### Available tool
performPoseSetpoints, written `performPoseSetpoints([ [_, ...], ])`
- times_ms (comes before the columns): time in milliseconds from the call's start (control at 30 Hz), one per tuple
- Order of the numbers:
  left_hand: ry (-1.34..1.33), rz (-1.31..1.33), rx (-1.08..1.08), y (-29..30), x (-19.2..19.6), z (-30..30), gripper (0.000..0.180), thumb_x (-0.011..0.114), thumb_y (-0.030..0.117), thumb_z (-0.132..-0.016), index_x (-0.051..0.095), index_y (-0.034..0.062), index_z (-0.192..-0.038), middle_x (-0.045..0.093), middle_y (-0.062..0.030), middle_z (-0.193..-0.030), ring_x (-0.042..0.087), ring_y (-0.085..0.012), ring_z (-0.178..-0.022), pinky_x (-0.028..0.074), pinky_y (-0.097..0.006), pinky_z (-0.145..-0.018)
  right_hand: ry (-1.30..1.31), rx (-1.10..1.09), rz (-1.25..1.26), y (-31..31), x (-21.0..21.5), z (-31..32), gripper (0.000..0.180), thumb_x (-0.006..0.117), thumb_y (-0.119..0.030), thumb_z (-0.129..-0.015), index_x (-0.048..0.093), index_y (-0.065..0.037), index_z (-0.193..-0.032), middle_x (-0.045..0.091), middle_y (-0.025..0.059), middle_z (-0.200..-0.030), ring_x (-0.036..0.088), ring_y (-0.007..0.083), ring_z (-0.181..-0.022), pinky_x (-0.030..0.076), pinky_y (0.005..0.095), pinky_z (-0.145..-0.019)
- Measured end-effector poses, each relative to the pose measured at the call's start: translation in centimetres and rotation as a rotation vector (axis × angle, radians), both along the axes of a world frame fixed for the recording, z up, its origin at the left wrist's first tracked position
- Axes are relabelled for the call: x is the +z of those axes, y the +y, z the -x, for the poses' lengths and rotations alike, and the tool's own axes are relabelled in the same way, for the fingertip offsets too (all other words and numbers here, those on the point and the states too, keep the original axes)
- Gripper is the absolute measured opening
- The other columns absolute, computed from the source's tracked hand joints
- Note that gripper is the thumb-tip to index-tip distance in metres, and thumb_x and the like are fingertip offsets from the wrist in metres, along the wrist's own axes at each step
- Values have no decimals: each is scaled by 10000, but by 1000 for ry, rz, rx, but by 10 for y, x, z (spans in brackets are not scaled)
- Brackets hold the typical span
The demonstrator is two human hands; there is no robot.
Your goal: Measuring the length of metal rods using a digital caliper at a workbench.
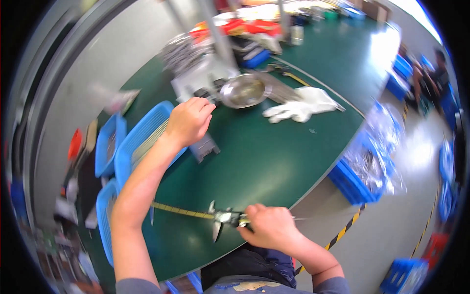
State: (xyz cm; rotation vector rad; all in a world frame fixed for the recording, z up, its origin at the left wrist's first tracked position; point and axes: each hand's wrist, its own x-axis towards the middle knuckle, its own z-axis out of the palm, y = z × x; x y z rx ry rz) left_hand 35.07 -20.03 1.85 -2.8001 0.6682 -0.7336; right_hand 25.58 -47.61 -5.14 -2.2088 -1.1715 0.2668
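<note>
My right hand (271,226) is wrapped round a caliper (224,217) above the table's near edge, its jaws pointing left. A yellow measuring strip (182,210) runs leftward from beside the jaws. Farther off, my left hand (190,121) has its fingers curled together; whatever they may hold is hidden. Just beyond its fingertips are small dark parts (201,93) and a round metal bowl (241,92). Partly under the left hand, a grey slotted metal piece (204,148) lies on the green table (274,161).
Blue baskets (122,152) with long thin pieces stand at the left. A white glove (306,105) lies beyond the bowl, near a second caliper (281,69). Right of the table, a blue crate (355,181) holds plastic bags. A person (433,81) sits at the far right.
</note>
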Motion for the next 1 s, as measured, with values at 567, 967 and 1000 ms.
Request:
performPoseSetpoints([
  [567, 330, 798, 1459, 176, -20, 360, 250, 704, 284, -730, 683, 35, -746, 656, -126, -735, 636, -211, -656, 495, -343, -604, -51, -122, 130, -2, 10, -7, 278, 734, -190, -627, 534, -28, -731, 492, 70, -536, 484, 191, -447, 389, 319, -464],
  [967, 114, 1267, 1168, 179, -13, 362, 128, 597, 82, -759, 642, -24, -815, 613, -88, -618, 598, -153, -540, 463, -303, -490, -6, -145, 87, -2, 22, 8, 238, 703, -135, -684, 534, -15, -801, 475, 69, -589, 449, 165, -516, 365, 296, -495],
  [1000, -17, 1424, 1104, 170, -8, 359, 191, 572, 36, -798, 591, -21, -979, 615, -80, -729, 597, -142, -593, 464, -278, -509, -14, -153, 48, -1, 23, 14, 252, 713, -159, -693, 562, -29, -847, 526, 85, -612, 493, 196, -510, 392, 303, -500],
])
